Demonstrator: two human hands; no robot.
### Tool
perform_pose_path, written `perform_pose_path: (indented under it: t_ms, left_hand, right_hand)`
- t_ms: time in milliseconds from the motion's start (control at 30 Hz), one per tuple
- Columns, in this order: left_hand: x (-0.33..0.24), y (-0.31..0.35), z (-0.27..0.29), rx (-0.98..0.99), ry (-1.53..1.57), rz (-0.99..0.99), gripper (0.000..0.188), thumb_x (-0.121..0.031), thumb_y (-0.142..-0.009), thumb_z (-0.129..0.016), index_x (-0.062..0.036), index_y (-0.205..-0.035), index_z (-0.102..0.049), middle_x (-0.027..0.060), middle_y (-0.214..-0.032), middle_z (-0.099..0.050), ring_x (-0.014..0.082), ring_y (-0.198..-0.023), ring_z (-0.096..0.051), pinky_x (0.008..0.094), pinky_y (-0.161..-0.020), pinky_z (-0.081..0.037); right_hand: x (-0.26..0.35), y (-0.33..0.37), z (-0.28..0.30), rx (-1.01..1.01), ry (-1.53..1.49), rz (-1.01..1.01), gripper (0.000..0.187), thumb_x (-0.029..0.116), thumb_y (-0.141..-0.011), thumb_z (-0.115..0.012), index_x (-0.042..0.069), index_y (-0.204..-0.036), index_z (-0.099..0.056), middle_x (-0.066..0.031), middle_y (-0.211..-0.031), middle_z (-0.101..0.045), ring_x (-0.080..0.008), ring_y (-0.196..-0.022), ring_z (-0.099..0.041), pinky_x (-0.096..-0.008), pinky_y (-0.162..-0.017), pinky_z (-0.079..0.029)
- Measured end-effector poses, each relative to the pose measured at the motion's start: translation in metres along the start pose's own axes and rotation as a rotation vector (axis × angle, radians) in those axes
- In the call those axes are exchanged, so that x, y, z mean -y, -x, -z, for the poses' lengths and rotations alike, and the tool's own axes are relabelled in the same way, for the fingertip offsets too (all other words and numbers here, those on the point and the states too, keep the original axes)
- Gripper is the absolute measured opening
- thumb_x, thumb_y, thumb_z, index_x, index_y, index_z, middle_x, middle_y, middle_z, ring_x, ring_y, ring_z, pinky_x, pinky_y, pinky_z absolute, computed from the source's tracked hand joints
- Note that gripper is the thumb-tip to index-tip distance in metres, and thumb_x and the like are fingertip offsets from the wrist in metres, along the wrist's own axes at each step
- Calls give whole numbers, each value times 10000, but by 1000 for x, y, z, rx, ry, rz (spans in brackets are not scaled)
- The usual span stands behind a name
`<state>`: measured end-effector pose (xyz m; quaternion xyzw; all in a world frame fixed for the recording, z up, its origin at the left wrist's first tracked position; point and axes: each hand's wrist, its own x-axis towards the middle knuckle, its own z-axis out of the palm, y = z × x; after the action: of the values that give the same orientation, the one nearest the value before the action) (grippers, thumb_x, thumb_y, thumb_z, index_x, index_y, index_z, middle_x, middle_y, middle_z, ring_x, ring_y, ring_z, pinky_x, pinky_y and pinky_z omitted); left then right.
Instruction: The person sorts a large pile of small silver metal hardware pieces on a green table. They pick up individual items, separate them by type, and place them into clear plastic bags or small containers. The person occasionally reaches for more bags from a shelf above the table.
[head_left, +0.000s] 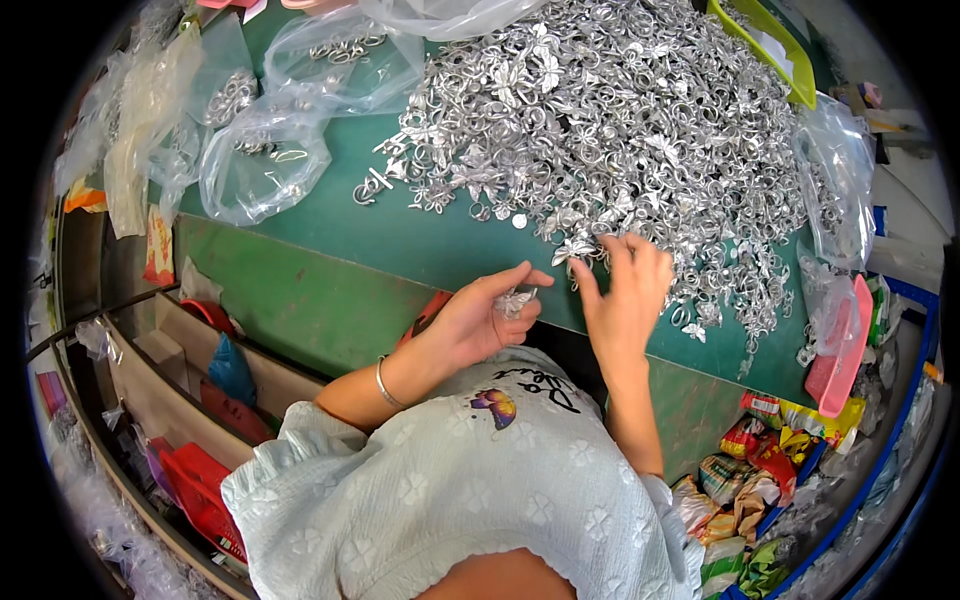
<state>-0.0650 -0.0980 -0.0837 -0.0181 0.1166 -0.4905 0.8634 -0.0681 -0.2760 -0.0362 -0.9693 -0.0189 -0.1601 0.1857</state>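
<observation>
A large heap of silver metal jewellery pieces (620,120), many of them rings and some shaped like butterflies, spreads over the green table (390,235). My left hand (478,315) is curled, palm up, around a few small silver pieces (515,302) just off the table's near edge. At the near side of the heap my right hand (632,290) has its thumb and fingers apart, slightly blurred. Its fingertips are at the loose pieces, close to a butterfly-shaped piece (574,248). Whether they touch it I cannot tell.
Clear plastic bags (265,170) with silver pieces lie at the left. A yellow-green tray (775,50) stands at the far right, and a pink basket (842,350) at the right edge. Snack packets (740,480) fill a low right container; a red basket (205,500) sits lower left.
</observation>
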Motion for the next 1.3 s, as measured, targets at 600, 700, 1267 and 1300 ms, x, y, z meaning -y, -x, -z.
perform_pose_path:
  t_ms: [600, 700, 1267, 1300]
  left_hand:
    - [9, 9, -16, -222, 161, 16, 277, -258, -934, -484, -27, -1065, -566, 32, -706, -525, 109, -532, -479, 205, -414, -385]
    - [12, 9, -27, -468, 48, -15, 272, -240, -943, -463, -33, -1098, -550, 79, -855, -600, 126, -613, -564, 201, -421, -430]
    - [15, 11, -20, -442, -138, -149, 273, -147, -914, -514, -51, -1170, -524, 26, -839, -504, 55, -594, -422, 163, -386, -294]
    - [15, 11, -19, -437, -137, -149, 273, -142, -913, -515, -50, -1170, -524, 25, -834, -502, 55, -594, -422, 162, -387, -293]
  right_hand:
    - [0, -23, -35, -6, -70, 127, 311, 153, -714, -703, 35, -967, -567, -69, -1010, -553, -281, -924, -477, -392, -785, -340]
    - [-9, -18, -24, -113, -197, 62, 250, 116, -703, -716, 42, -903, -585, -66, -903, -582, -250, -864, -504, -369, -763, -341]
    - [-14, 5, -7, 54, 72, 118, 291, 125, -735, -688, 46, -1001, -600, -63, -845, -571, -220, -811, -499, -350, -742, -336]
    - [-15, 5, -4, 33, 63, 96, 268, 112, -746, -680, 45, -996, -609, -63, -808, -565, -217, -790, -498, -344, -736, -336]
